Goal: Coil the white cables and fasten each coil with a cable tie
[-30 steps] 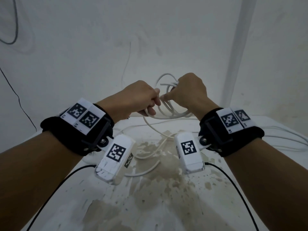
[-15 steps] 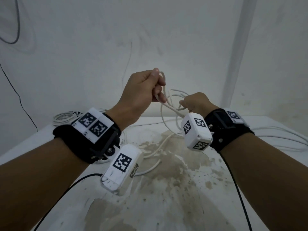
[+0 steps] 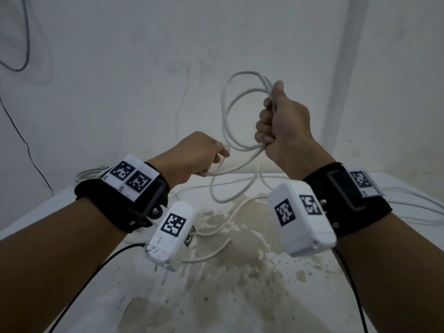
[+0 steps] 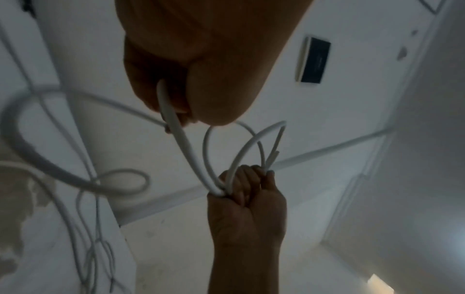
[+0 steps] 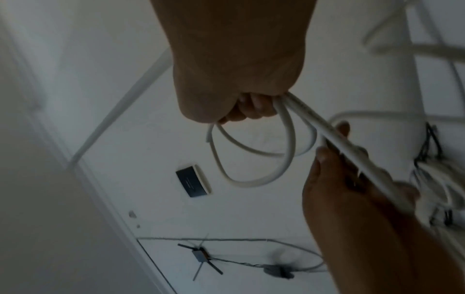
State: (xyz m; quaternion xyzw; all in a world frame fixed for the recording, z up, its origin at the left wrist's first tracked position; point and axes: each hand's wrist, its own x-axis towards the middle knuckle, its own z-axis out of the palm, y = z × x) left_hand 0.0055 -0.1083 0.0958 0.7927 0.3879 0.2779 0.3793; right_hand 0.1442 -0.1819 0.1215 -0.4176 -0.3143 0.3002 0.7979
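The person is coiling a white cable (image 3: 230,131) in the air above the stained white table (image 3: 240,296), and the coil is only partly built. The right hand (image 3: 281,126) is raised to the right of centre with its fingers wrapped tightly into a fist around the gathered loops, which are arching up and to the left of it; the left-wrist view is showing several strands bunched in that fist. The left hand (image 3: 197,155), lower and to the left, is pinching the free run of the same cable between thumb and curled fingers, just beside the bottom of the loops. From there the loose length is hanging down in a slack bend and trailing across the table toward the near side. More white cables (image 3: 413,207) are lying along the far right edge of the table, and another bundle (image 3: 91,174) is sitting at the far left behind the wrist. No cable tie is showing in any view. The winding step is evidently under way; the next move probably calls for the left hand to bring another turn up to the right fist, keeping the loops even in size.
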